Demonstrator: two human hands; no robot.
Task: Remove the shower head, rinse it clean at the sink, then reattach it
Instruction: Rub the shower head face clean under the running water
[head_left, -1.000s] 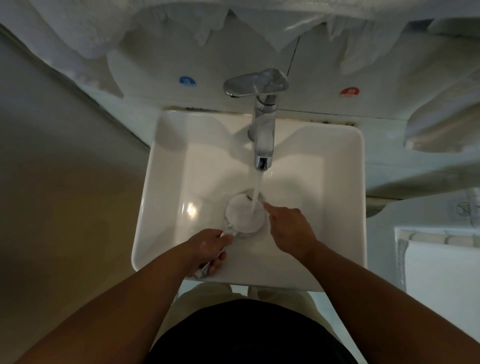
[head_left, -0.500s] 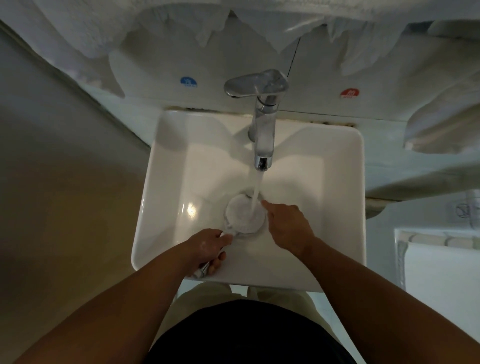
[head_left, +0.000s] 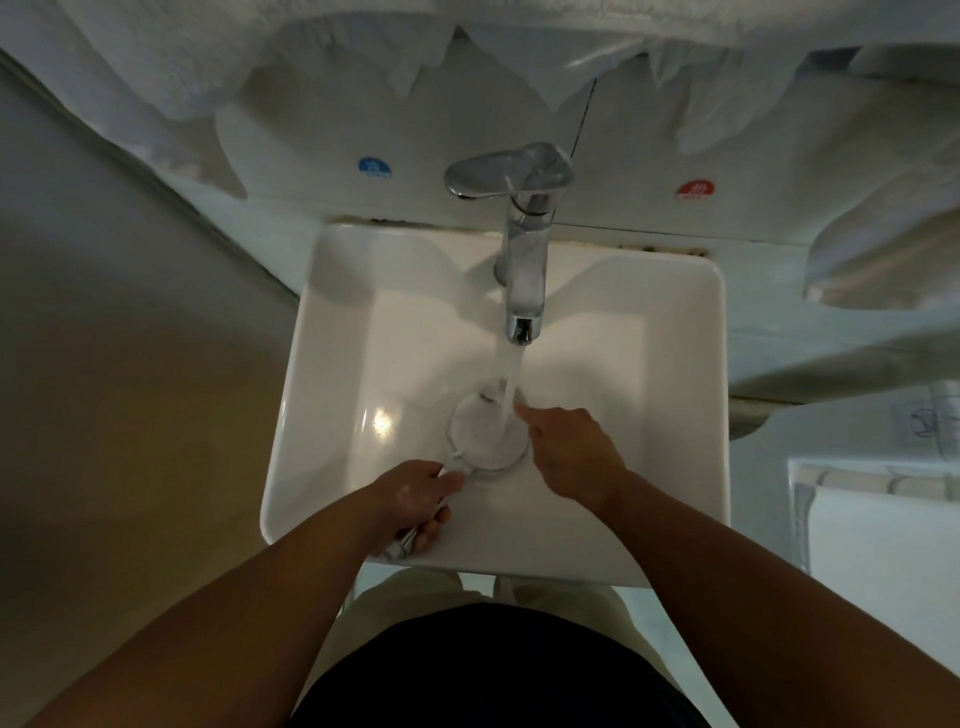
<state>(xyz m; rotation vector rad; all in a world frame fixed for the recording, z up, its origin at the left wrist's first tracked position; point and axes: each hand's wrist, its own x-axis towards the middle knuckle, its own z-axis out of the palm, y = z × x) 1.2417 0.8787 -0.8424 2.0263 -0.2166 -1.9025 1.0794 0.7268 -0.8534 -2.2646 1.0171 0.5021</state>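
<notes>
Left hand (head_left: 415, 499) is clamped round the handle of the shower head (head_left: 480, 441), just inside the near rim of the sink (head_left: 519, 566). The head's face lies directly ahead of that grip, under the faucet (head_left: 525, 260) stream. Right hand (head_left: 571, 452), just right of the face, touches its far edge with forefinger extended, gripping nothing. Bare basin flanks both hands.

White sink (head_left: 332, 364), chrome tap (head_left: 527, 260), blue sticker (head_left: 374, 167), red sticker (head_left: 696, 190).

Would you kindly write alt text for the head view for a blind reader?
A person rinses a shower head under the running faucet in a white sink; the left hand grips its handle, the right hand touches its edge.
</notes>
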